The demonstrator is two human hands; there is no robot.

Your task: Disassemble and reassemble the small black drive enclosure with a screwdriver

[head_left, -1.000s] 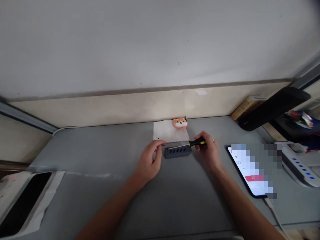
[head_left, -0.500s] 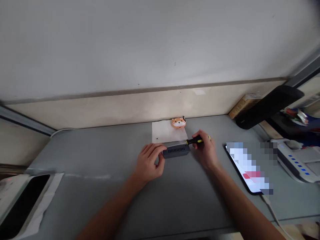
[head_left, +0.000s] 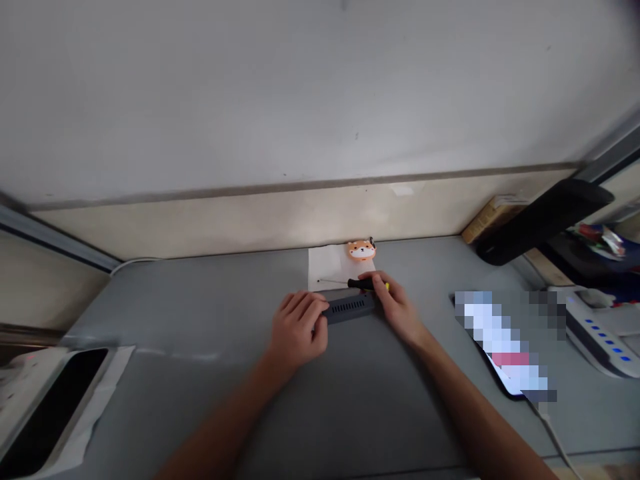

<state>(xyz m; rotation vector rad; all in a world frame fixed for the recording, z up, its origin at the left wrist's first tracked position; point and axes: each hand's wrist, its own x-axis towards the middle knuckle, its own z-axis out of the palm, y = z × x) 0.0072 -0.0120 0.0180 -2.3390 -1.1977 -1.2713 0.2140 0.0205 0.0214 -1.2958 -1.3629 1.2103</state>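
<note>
My left hand (head_left: pixel 301 328) is closed on the left end of a dark grey slotted box (head_left: pixel 349 307), which stands on the grey table. A row of narrow vents shows on the box's near side. In my right hand (head_left: pixel 395 303) is a screwdriver (head_left: pixel 361 284) with a black and yellow handle, its thin shaft pointing left over a white sheet of paper (head_left: pixel 327 260). The screwdriver's tip is beside a tiny dark speck on the paper, possibly a screw; whether they touch I cannot tell. An orange animal-face case (head_left: pixel 361 251) lies on the paper's far right part.
On the right lie a lit phone (head_left: pixel 505 353) with a cable and a white power strip (head_left: pixel 600 333). A black cylinder (head_left: pixel 545 220) leans near a yellowish box (head_left: pixel 493 217) at the back right. A dark-screened device (head_left: pixel 55 407) rests at the left edge. The wall closes off the back.
My right hand has moved the screwdriver left, off the box's top and over the paper. My left hand keeps its hold on the box. The view has shifted slightly.
</note>
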